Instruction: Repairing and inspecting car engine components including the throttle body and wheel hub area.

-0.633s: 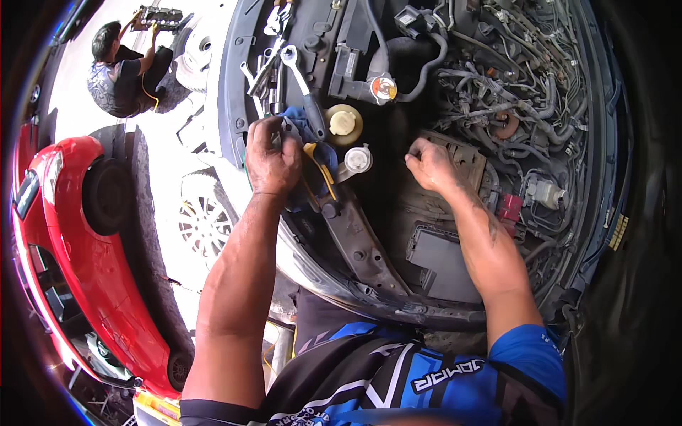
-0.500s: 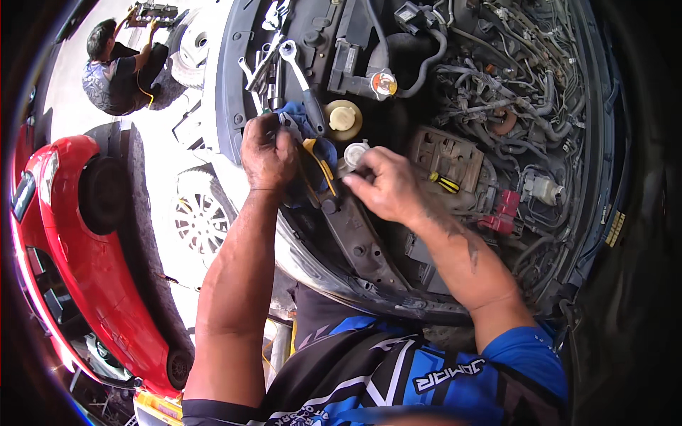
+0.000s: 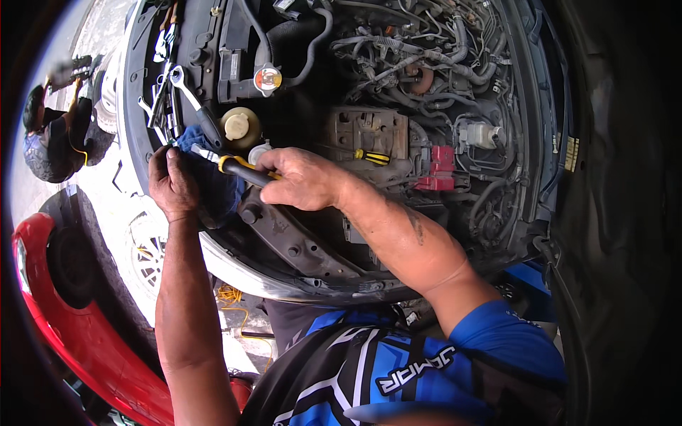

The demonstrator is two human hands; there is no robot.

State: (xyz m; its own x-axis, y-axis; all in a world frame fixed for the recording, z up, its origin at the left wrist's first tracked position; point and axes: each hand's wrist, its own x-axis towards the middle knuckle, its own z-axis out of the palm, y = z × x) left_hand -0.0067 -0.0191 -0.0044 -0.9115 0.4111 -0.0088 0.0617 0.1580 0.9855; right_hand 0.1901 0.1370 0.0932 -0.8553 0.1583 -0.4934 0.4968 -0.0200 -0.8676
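Observation:
My right hand (image 3: 302, 179) is closed round the black-and-yellow handles of a pair of pliers (image 3: 241, 170). The metal jaws point left, toward my other hand. My left hand (image 3: 172, 186) is pinched at the front edge of the engine bay; what its fingertips hold is too small to make out. A crumpled blue cloth (image 3: 224, 190) lies between the hands, beneath the pliers. Just beyond it a ratchet wrench (image 3: 192, 101) rests on the black panel beside several wrenches (image 3: 158, 106). A round reservoir with a cream cap (image 3: 236, 126) stands close to the pliers.
A yellow-and-black screwdriver (image 3: 373, 157) lies by a rusty battery tray (image 3: 366, 128). Beyond are a radiator cap (image 3: 268, 79), hoses and a red terminal cover (image 3: 439, 169). At left are a red car (image 3: 92, 341), a loose wheel (image 3: 147, 255) and a crouching person (image 3: 55, 135).
My right hand has closed round the pliers' handles, and the jaws now show pointing left. My left hand is still pinched at the front edge. The whole view has shifted.

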